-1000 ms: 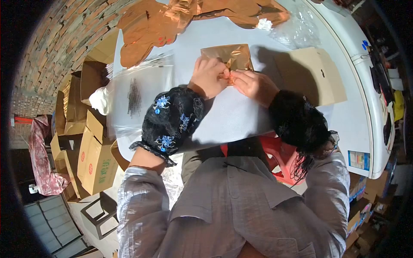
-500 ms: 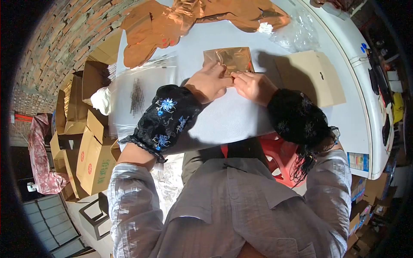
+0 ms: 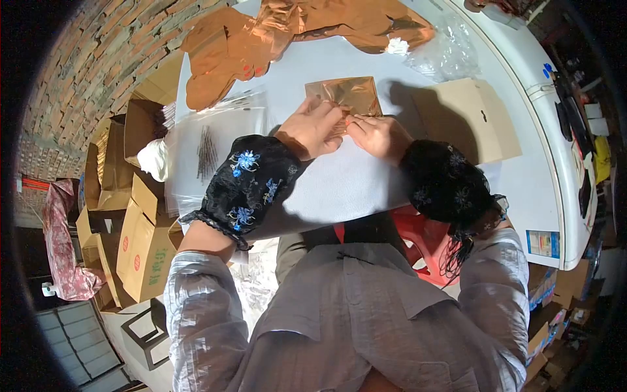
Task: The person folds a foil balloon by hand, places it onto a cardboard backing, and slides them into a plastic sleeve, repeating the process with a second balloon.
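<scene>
A flat square of folded copper-coloured foil (image 3: 358, 93) lies on the white table, with a shiny top and straight outer edges. My left hand (image 3: 311, 129) rests over its near left corner, fingers bent and pressed down on it. At the near edge, my right hand (image 3: 380, 137) is closed, its thumb and fingertips pinching the foil close to the left fingers. The near part of the square is hidden under both hands. To the left lie clear plastic bags (image 3: 245, 117) with a bunch of thin dark strips (image 3: 207, 153) on or in them.
Large loose copper foil pieces (image 3: 228, 46) spread across the table's far side. A crumpled white scrap (image 3: 397, 46) and clear plastic wrap (image 3: 450, 52) sit at far right. A tan cardboard piece (image 3: 499, 121) lies right. Open cardboard boxes (image 3: 140, 245) stand left.
The whole view has shifted slightly. Both hands stay on the foil square, with the right fingertips a little further left along its near edge.
</scene>
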The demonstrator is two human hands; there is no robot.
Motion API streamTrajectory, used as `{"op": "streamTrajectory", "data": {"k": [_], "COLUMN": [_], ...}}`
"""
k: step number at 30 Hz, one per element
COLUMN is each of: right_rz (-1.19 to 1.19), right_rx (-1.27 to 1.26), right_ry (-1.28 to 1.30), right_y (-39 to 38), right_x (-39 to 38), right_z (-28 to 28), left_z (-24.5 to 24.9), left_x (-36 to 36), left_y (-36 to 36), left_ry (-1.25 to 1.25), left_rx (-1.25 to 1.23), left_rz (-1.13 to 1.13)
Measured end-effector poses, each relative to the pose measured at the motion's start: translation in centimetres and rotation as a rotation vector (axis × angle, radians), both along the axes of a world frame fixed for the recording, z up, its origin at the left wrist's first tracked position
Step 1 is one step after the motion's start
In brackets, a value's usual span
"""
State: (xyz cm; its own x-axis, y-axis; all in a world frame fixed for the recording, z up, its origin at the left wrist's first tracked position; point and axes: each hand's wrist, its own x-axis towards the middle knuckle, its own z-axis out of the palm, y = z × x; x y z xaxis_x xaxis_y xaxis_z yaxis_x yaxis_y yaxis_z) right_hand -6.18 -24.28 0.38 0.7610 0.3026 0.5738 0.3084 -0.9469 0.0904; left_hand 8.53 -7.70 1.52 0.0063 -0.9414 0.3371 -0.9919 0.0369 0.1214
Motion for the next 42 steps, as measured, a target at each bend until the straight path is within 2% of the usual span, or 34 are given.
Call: {"op": "streamTrajectory", "data": {"k": [4, 7, 10, 16, 19, 22, 25, 28, 31, 34, 37, 38, 40, 42], "right_rz": [0.010, -0.025, -0.020, -0.186, -0.296, -0.378, -0.390, -0.324, -0.274, -0.412, -0.345, -0.353, -0.226, -0.156], "right_rx": [0.071, 0.115, 0.096, 0.105, -0.084, -0.147, -0.092, -0.205, -0.157, 0.247, 0.693, 0.406, 1.392, 1.820], "right_ry": [0.051, 0.134, -0.027, -0.057, -0.083, -0.045, -0.080, -0.050, -0.087, 0.364, 0.216, -0.021, 0.100, 0.240], "right_y": [-0.1, -0.1, 0.1, 1.3, 1.4, 1.9, 1.8, 1.6, 1.1, 1.4, -0.1, -0.5, -0.7, -0.7], "right_x": [-0.1, -0.6, -0.6, 0.2, 1.4, 1.5, 1.8, 1.4, 1.6, -0.1, -1.0, -1.8, -2.6, -4.2], "right_z": [0.6, 0.5, 0.3, 0.7, -1.8, -3.2, -3.7, -2.9, -1.8, 2.4, 3.5, 4.1, 4.1, 3.3], "left_z": [-0.7, -0.7, -0.4, -0.5, 0.0, -0.2, 0.0, -0.5, 0.5, 0.1, 2.4, 1.6, 0.7, 1.7], "left_x": [-0.3, -0.7, -0.6, -0.2, -0.1, -0.3, -0.4, -0.3, 0.1, 1.8, 2.6, 2.6, 2.3, 0.0], "left_y": [-0.4, -0.2, 0.1, -0.1, 0.1, 0.0, 0.1, -0.2, 0.4, -0.4, 0.7, 0.5, 0.3, 0.1], "left_ry": [-0.161, -0.077, -0.065, -0.065, -0.012, 0.004, -0.002, -0.016, 0.191, 0.770, 1.260, 1.351, 1.532, 1.856], "left_rx": [-0.050, -0.133, -0.123, -0.155, 0.023, -0.003, -0.008, -0.060, -0.097, -0.476, -0.496, -0.476, -0.428, -0.282], "left_rz": [-0.027, -0.027, -0.019, -0.021, 0.001, 0.014, 0.020, 0.007, 0.013, 0.123, 0.365, 0.359, 0.345, 0.351]}}
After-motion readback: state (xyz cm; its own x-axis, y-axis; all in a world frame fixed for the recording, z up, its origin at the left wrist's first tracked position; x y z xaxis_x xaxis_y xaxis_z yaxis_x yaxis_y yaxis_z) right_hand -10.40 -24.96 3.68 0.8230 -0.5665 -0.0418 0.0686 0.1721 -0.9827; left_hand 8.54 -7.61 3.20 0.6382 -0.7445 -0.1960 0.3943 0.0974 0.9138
